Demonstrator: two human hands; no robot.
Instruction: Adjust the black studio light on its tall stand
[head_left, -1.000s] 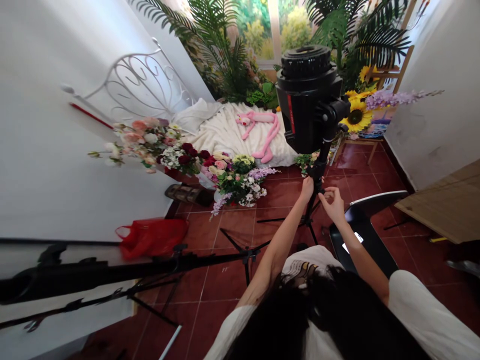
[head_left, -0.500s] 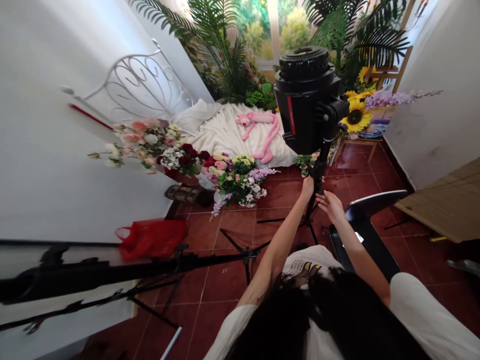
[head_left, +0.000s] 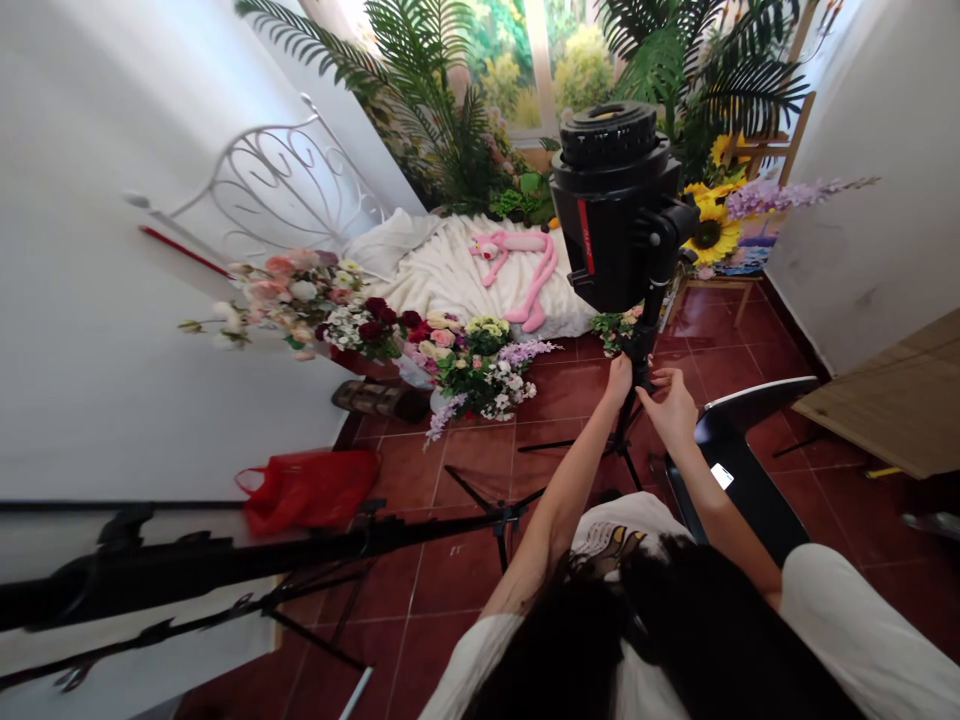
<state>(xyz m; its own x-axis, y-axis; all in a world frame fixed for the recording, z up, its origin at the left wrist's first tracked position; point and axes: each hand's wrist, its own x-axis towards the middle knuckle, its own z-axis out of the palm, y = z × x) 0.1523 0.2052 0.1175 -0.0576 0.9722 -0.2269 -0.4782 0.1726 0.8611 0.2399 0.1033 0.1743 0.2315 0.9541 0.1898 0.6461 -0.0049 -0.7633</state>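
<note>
A large black studio light (head_left: 619, 210) with a red stripe stands upright on a black stand (head_left: 624, 425). Around the stand's pole, just below the light, my left hand (head_left: 620, 375) is closed. My right hand (head_left: 673, 402) is on the right side of the pole at about the same height, with its thumb and fingers bent and apart near a knob. The small gap between those fingers and the knob is hard to make out. The light's head tilts slightly and hangs above both hands.
Flower bouquets (head_left: 480, 365) and a pink plush toy (head_left: 517, 245) on a white blanket (head_left: 427, 265) lie ahead. A black chair (head_left: 742, 490) holding a phone (head_left: 721, 476) is at right. Black stands (head_left: 300, 550) and a red bag (head_left: 307, 490) are at left.
My right hand has turned and raised its fingers closer to the pole, thumb and fingers more bent. My left hand stays on the pole. The view has shifted slightly.
</note>
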